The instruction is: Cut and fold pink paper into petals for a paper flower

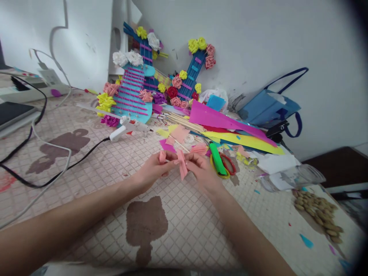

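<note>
My left hand (152, 170) and my right hand (202, 172) meet low over the middle of the table, fingers closed in pinches. Between them is a piece of pink crepe paper (182, 165), held upright by both. A small pink curl (162, 156) shows at the left hand's fingers; whether it joins the piece is hidden. Just beyond the hands lie pink paper squares (179, 134) and a folded pink bundle (199, 149). Beside my right hand, a green box cutter (217, 158) rests on red-and-yellow-handled scissors (232, 165).
A white glue gun (126, 127) lies left of the papers, its black cord (83, 160) running left. Blue decorated boards (130, 94) with paper flowers stand behind. Wooden sticks (184, 122), a magenta sheet (224, 120), a blue bag (267, 105) and peanuts (316, 214) are further right.
</note>
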`<move>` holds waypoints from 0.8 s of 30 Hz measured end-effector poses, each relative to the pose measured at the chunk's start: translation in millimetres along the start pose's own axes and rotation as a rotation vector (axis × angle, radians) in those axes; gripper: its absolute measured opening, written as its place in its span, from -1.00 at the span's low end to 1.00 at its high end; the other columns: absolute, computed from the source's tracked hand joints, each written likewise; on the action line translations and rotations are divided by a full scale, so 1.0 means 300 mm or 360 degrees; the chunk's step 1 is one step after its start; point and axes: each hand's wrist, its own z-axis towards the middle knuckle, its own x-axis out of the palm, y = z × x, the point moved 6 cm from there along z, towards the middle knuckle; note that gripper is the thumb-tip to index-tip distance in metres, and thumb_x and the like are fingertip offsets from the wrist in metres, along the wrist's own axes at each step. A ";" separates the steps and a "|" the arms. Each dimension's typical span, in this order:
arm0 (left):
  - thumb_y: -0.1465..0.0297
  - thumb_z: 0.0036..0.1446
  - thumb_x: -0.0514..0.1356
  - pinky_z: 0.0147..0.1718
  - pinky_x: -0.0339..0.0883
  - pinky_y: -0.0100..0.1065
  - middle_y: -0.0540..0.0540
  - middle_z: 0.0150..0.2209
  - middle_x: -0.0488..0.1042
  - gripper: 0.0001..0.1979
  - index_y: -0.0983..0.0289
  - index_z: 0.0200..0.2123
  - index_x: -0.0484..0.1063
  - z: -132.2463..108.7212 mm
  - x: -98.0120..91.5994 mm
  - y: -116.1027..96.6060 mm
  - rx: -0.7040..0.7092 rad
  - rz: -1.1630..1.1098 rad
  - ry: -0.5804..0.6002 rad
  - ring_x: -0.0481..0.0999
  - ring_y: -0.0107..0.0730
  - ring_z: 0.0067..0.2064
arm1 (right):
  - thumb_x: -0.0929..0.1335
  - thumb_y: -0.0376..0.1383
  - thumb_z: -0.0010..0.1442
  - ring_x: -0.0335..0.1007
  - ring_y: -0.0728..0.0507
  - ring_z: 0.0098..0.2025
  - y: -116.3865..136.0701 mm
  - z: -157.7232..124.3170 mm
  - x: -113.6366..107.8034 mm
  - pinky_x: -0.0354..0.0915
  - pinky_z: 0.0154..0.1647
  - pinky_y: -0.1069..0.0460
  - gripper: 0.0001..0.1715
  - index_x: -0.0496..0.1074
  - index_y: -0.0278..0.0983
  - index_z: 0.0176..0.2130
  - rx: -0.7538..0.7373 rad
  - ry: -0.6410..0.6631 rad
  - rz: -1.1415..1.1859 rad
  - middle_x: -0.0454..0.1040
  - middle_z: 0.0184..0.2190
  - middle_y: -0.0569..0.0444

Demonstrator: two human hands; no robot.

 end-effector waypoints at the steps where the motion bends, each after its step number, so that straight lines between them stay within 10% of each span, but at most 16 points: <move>1: 0.32 0.05 0.28 -0.62 -0.03 -0.48 0.06 -0.32 0.43 -0.83 0.31 -0.43 0.43 -0.002 0.005 -0.003 0.0002 0.0024 0.0024 0.19 -0.61 -0.53 | 0.37 -0.25 0.05 0.28 -0.02 -0.41 -0.004 -0.006 0.018 0.25 -0.36 0.06 -0.88 0.37 -0.25 -0.40 0.0031 0.0037 0.0034 0.38 -0.46 0.15; 24: 0.32 0.07 0.26 -0.67 -0.11 -0.49 -0.01 -0.54 0.31 -0.80 0.33 -0.47 0.39 0.004 -0.013 -0.013 -0.0087 0.0023 0.0054 0.11 -0.64 -0.61 | 0.40 -0.06 0.08 0.30 0.00 -0.44 -0.073 -0.023 0.067 0.15 -0.45 0.09 -0.68 0.41 -0.27 -0.40 0.0342 0.0291 0.0323 0.41 -0.49 0.14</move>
